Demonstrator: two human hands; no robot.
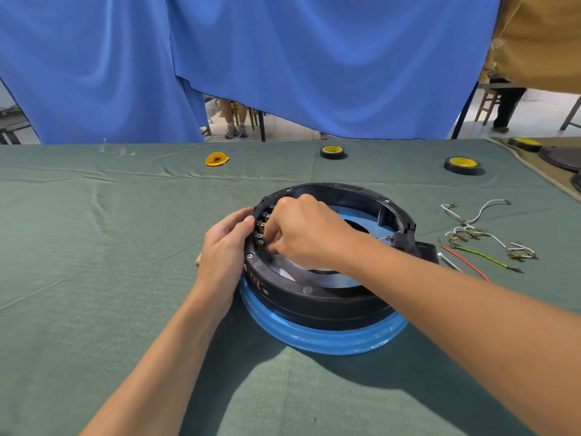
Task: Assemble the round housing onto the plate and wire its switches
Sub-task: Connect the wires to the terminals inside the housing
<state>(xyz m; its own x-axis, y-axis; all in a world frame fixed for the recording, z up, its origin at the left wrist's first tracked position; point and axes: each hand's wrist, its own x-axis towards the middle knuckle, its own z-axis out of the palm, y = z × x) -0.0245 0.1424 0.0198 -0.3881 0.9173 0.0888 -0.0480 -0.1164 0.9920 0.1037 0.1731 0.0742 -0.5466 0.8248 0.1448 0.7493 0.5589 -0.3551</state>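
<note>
Housing of round black plastic sits on blue-filmed plate; our left hand grips its left rim, our right hand pinches brass-tabbed switches inside; loose wires lie right of it.

Head-worn view, facing forward and down, close above table

Desk under green cloth, blue curtain hanging well beyond the right hand, pale floor below its hem, a standing person's legs beyond the left hand, wooden stool and tan cloth far right of the right hand, soft even light.
</note>
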